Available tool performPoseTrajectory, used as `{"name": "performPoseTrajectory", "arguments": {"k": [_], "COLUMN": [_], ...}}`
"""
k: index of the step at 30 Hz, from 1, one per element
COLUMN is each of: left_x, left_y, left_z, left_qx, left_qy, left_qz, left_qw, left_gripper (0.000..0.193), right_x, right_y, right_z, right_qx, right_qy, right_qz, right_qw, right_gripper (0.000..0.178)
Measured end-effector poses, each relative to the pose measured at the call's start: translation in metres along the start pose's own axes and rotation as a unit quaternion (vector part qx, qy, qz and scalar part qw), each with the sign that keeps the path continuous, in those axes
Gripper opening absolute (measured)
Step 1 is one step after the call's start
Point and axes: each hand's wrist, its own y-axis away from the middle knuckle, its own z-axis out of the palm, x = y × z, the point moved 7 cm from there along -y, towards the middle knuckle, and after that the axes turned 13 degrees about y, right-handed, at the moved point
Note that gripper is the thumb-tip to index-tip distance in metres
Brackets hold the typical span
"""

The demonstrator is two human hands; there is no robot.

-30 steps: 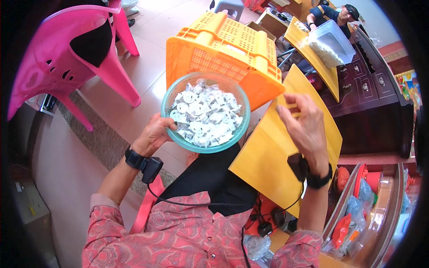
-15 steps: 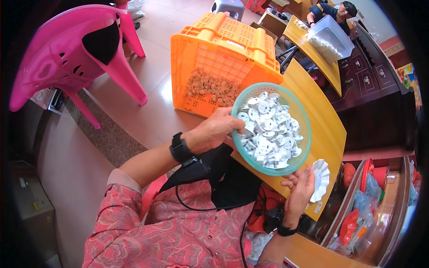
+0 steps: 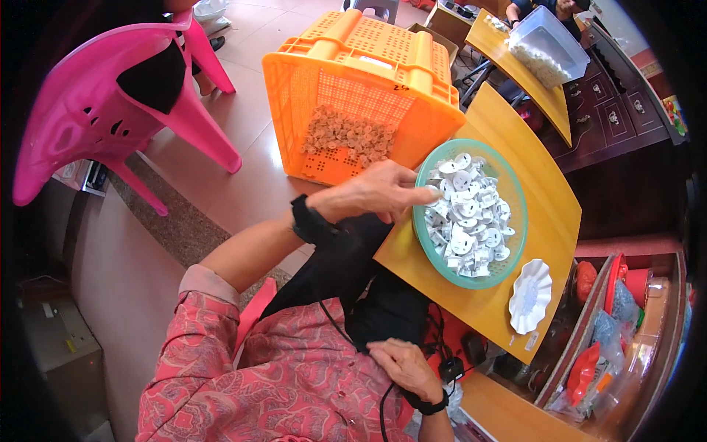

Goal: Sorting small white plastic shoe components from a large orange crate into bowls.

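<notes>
A round, see-through green plastic basket point(image 3: 517, 247) sits on the yellow table point(image 3: 541, 206), heaped with small white plastic parts point(image 3: 471, 214) that have round, slotted faces. My left hand point(image 3: 379, 190) is closed at the basket's left rim, one digit reaching over the edge against the white parts; some of its fingers are hidden. Low against my shirt and lap lies my right hand point(image 3: 405, 368), fingers stretched out and holding nothing. On the table's near right part stands a white fluted dish point(image 3: 542, 283) with small pale bits in it.
An orange crate point(image 3: 353, 66) lies tipped on its side beyond my left hand, with brownish small pieces point(image 3: 346, 136) inside. A pink plastic chair point(image 3: 96, 103) stands at left. Far right, a person holds a clear tub point(image 3: 552, 44). A drawer point(image 3: 607, 331) of bagged items is at right.
The green basket has moved right and now rests on the table. My right hand has left the basket's near side and dropped to my lap. My left hand has followed the rim rightward.
</notes>
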Motion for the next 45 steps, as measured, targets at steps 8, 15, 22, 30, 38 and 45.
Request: {"name": "performPoseTrajectory", "arguments": {"k": [8, 15, 22, 30, 38, 45], "left_x": [-0.118, -0.138, -0.135, -0.172, -0.191, -0.218], "left_y": [-0.063, -0.16, -0.221, -0.204, -0.206, -0.201], "left_z": [-0.161, -0.307, -0.335, -0.363, -0.382, -0.425], "left_qx": [0.277, 0.45, 0.459, 0.432, 0.399, 0.36], "left_qy": [0.289, -0.082, -0.152, -0.171, -0.189, -0.205], "left_qz": [-0.04, 0.225, 0.332, 0.278, 0.226, 0.198], "left_qw": [0.916, 0.86, 0.81, 0.841, 0.868, 0.888], "left_gripper": [0.027, 0.039, 0.048, 0.05, 0.052, 0.053], "right_x": [-0.042, -0.043, -0.057, -0.038, -0.033, -0.031], "right_y": [-0.021, -0.082, -0.141, -0.158, -0.161, -0.162], "right_z": [0.008, -0.014, -0.031, -0.031, -0.022, -0.024], "right_qx": [-0.145, 0.09, 0.097, 0.081, 0.039, 0.055], "right_qy": [-0.256, -0.197, -0.264, -0.245, -0.265, -0.282], "right_qz": [-0.066, -0.079, -0.138, -0.095, -0.103, -0.073], "right_qw": [0.953, 0.973, 0.95, 0.962, 0.958, 0.955], "right_gripper": [0.054, 0.075, 0.083, 0.084, 0.081, 0.073]}}
